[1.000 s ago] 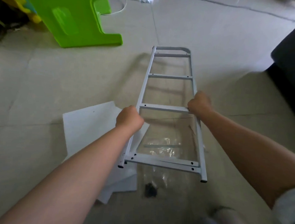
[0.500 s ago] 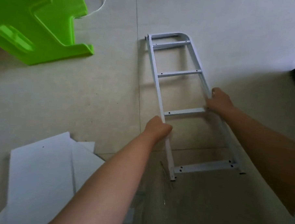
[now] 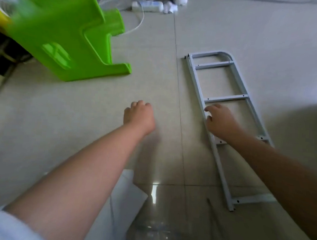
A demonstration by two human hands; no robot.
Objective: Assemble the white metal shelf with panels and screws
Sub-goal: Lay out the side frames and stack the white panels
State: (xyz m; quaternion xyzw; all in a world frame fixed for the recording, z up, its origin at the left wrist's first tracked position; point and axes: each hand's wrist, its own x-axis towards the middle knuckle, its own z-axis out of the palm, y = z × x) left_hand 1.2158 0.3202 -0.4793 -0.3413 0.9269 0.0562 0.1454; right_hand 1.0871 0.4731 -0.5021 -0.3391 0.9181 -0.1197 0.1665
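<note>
No writing, label, brand or number can be read anywhere. The raised shape on the green plastic piece point(image 3: 55, 53) may be a moulded mark, but it is too blurred to tell.

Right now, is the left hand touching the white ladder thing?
Apart. The head view shows the left hand over bare floor, with a wide strip of tile between it and the white frame.
</note>
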